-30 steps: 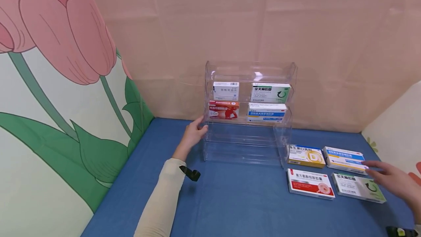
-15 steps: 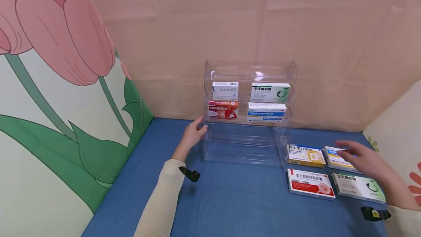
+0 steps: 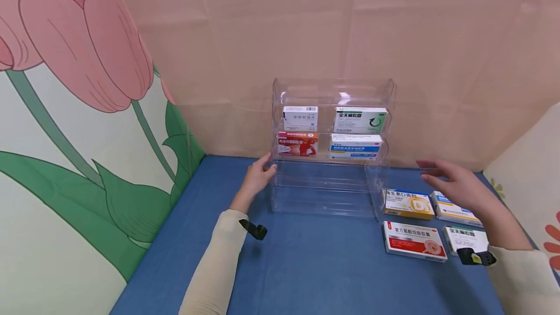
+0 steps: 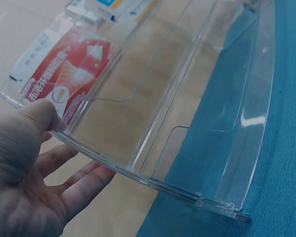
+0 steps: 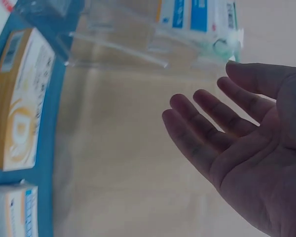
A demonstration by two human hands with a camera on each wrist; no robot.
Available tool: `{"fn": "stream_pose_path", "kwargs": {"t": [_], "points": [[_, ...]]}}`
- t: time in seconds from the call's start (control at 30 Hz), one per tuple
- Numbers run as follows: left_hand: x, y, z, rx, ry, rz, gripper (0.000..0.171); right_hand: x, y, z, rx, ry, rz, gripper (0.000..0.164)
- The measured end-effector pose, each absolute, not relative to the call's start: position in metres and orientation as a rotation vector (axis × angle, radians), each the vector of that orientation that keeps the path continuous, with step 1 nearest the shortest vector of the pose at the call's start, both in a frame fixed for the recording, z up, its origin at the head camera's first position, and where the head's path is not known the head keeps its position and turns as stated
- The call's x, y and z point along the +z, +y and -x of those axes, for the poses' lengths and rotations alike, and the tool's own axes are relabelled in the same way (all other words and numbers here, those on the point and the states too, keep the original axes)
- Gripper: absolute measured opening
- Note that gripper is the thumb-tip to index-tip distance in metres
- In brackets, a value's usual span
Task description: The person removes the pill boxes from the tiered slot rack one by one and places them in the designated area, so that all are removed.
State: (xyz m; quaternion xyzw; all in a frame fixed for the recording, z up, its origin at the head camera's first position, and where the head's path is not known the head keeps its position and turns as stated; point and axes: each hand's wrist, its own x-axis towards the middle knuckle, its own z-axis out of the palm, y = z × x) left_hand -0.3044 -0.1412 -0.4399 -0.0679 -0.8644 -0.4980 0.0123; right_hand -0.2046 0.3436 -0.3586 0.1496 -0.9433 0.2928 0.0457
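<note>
My left hand point(image 3: 257, 179) holds the left side edge of a clear plastic display rack point(image 3: 323, 198). In the left wrist view, the thumb lies at the edge beside a red medicine box point(image 4: 71, 71), while the fingers reach along the outer side. Two upper tiers carry that box, a small white box point(image 3: 300, 118), a green-and-white box point(image 3: 360, 120) and a blue-and-white box point(image 3: 355, 147). To the right of the rack, my right hand point(image 3: 459, 186) hovers in the air with fingers loosely extended, holding nothing. In the right wrist view its palm point(image 5: 259, 165) shows bare.
On the blue cloth point(image 3: 315, 261) right of the rack lie a yellow vitamin D box point(image 3: 408, 203), a blue-and-white box point(image 3: 455, 209), a red-and-white box point(image 3: 414, 240) and a green-and-white box point(image 3: 464, 239), partly covered by the right arm. A pink backdrop point(image 3: 227, 62) rises behind.
My right hand has moved left from above the rightmost boxes, towards the rack. My left hand keeps its place at the rack's side. The boxes have stayed put.
</note>
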Motion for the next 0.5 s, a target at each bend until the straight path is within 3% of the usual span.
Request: {"fn": "stream_pose_path", "kwargs": {"t": [0.5], "points": [[-0.44, -0.14, 0.305, -1.543, -2.69, 0.208, 0.062, -0.332, 0.298, 0.226, 1.018, -2.776, -0.497, 0.053]]}}
